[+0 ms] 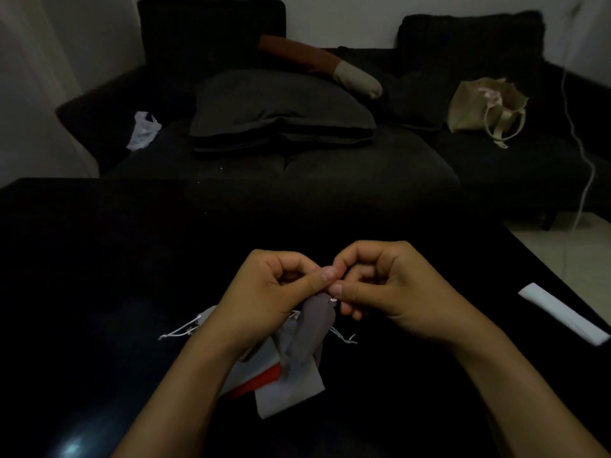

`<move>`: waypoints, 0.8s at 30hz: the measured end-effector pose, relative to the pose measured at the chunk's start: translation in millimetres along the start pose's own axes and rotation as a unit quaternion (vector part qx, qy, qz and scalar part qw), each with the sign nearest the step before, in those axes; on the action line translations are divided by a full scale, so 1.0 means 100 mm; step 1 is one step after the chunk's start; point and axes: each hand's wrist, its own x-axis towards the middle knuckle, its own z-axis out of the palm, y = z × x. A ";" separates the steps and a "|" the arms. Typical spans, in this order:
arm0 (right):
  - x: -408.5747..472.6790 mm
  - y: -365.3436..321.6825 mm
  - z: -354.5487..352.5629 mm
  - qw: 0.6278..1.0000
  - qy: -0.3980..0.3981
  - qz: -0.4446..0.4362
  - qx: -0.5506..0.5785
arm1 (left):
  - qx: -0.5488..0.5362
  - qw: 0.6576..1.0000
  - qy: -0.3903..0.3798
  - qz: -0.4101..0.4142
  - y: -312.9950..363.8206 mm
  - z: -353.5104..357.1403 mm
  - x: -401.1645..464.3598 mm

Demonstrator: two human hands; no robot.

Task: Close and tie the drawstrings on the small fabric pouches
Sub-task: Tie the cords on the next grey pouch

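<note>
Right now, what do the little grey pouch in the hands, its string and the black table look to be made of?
The grey pouch looks like soft, matte woven cloth: it hangs limp and creases. Its drawstring seems thin white cotton-like cord with loose ends, though it is too fine to be sure. The black table looks hard and glossy, perhaps glass or lacquer, since it mirrors a light spot near its front edge.

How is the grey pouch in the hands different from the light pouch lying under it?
The grey pouch is darker, bunched and held up by the left hand and right hand. The light pouch is paler and lies flat on the black table. Both are fabric.
</note>
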 end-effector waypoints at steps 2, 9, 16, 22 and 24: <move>-0.01 -0.01 -0.01 1.000 -0.017 0.011 0.001 | 0.003 1.000 -0.008 -0.008 0.01 0.00 0.00; -0.02 -0.01 -0.03 0.999 -0.037 0.020 0.022 | 0.006 1.000 -0.024 -0.011 0.03 0.03 0.00; -0.02 0.00 -0.02 0.998 -0.038 0.020 0.038 | 0.003 1.000 -0.016 -0.013 0.03 0.03 0.00; -0.01 -0.04 -0.03 0.998 -0.004 -0.007 0.059 | -0.102 0.992 -0.015 -0.077 0.01 0.04 0.01; 0.00 -0.05 -0.04 0.999 0.007 -0.021 0.048 | -0.155 0.983 -0.012 -0.100 0.01 0.09 0.01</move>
